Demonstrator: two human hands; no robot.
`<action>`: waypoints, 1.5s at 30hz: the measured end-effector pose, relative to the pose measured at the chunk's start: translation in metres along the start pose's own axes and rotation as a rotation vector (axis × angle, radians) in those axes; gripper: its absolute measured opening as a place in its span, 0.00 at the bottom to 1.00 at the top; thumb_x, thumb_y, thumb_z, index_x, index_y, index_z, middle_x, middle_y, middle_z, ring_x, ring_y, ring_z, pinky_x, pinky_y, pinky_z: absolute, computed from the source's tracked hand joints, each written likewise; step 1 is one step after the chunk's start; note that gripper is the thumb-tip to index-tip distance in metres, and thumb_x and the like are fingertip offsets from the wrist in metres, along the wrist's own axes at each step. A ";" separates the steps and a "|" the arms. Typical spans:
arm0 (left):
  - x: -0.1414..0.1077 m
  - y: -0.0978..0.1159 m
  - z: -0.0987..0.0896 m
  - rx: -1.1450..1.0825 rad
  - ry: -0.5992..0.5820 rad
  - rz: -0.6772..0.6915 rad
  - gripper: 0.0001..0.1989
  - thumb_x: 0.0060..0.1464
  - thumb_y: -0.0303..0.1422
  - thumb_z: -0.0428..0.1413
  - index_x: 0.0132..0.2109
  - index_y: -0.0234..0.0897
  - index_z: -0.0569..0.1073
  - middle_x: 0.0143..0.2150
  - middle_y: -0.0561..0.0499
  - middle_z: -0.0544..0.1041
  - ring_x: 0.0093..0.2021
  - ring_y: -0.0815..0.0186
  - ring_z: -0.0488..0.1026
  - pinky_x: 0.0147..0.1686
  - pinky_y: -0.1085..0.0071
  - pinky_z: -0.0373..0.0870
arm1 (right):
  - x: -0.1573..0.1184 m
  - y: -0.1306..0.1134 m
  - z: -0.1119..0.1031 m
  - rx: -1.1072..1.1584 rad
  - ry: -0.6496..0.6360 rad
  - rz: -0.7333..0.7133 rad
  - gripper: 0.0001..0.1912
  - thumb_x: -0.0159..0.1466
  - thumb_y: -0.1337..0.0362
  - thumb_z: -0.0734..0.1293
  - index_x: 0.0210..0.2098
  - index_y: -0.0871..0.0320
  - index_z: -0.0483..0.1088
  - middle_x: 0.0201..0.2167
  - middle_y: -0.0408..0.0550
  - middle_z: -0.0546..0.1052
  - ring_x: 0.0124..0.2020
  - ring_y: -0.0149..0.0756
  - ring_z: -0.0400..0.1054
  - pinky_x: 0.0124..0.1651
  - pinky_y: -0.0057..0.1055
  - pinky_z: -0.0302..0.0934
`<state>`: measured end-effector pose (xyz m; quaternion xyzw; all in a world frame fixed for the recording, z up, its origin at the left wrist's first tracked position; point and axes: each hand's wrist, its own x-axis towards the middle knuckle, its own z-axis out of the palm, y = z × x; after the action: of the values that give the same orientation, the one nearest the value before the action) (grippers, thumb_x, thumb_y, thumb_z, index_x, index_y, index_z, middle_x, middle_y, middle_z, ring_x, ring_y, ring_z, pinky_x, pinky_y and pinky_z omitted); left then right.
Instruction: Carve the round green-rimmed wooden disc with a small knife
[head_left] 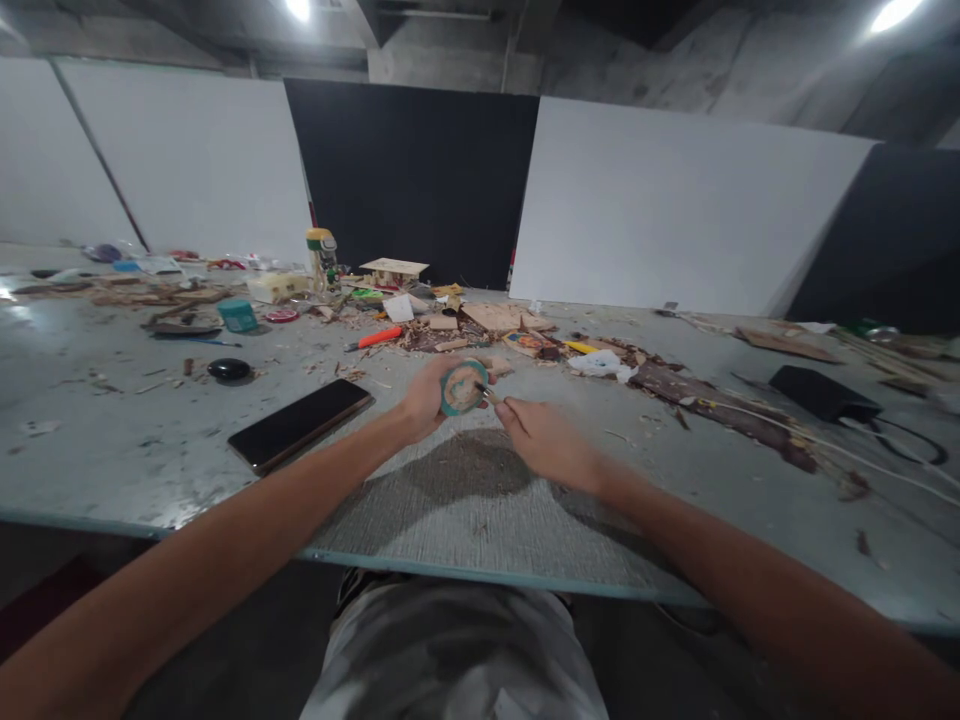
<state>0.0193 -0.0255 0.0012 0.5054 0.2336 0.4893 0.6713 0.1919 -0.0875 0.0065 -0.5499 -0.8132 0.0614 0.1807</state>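
Note:
My left hand (426, 392) is closed around a round teal-rimmed piece (459, 396) with a rough tan face turned toward me. Whether it is a lid or a shallow dish I cannot tell. Between the closed fingers of my right hand (546, 438) is a small brush (490, 395), its dark tip touching the tan face. Both hands are held above the near part of the table. On my left, a black phone (300, 424) lies close to my left forearm.
Wood scraps and shavings (435, 335) cover the table's middle, with an orange-handled cutter (379, 337) among them. A teal jar (238, 315) and a black oval object (229, 369) sit at left. At right are a strip of bark (712, 405), a white cable and a black box (823, 394).

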 end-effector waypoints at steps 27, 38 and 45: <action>0.004 0.005 -0.004 -0.129 -0.093 -0.057 0.17 0.54 0.37 0.50 0.43 0.28 0.75 0.40 0.38 0.80 0.34 0.57 0.78 0.36 0.61 0.75 | -0.003 -0.001 -0.007 -0.285 0.085 0.030 0.23 0.73 0.54 0.48 0.41 0.58 0.68 0.32 0.52 0.78 0.30 0.39 0.69 0.28 0.32 0.44; 0.003 0.004 -0.011 -0.037 -0.259 -0.031 0.21 0.53 0.39 0.50 0.45 0.27 0.76 0.43 0.37 0.78 0.37 0.59 0.76 0.38 0.64 0.71 | -0.004 -0.001 -0.003 -0.032 0.076 -0.006 0.21 0.72 0.55 0.49 0.30 0.57 0.64 0.27 0.50 0.73 0.26 0.35 0.63 0.28 0.32 0.45; 0.000 0.007 -0.010 0.080 -0.224 0.007 0.19 0.49 0.40 0.54 0.42 0.29 0.77 0.39 0.40 0.78 0.35 0.62 0.74 0.36 0.67 0.69 | -0.005 -0.008 -0.003 0.936 -0.492 0.247 0.24 0.69 0.44 0.44 0.26 0.52 0.49 0.15 0.33 0.47 0.14 0.28 0.36 0.15 0.25 0.39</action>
<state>0.0082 -0.0210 0.0037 0.5843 0.1747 0.4223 0.6707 0.1880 -0.0954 0.0109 -0.4712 -0.6466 0.5648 0.2019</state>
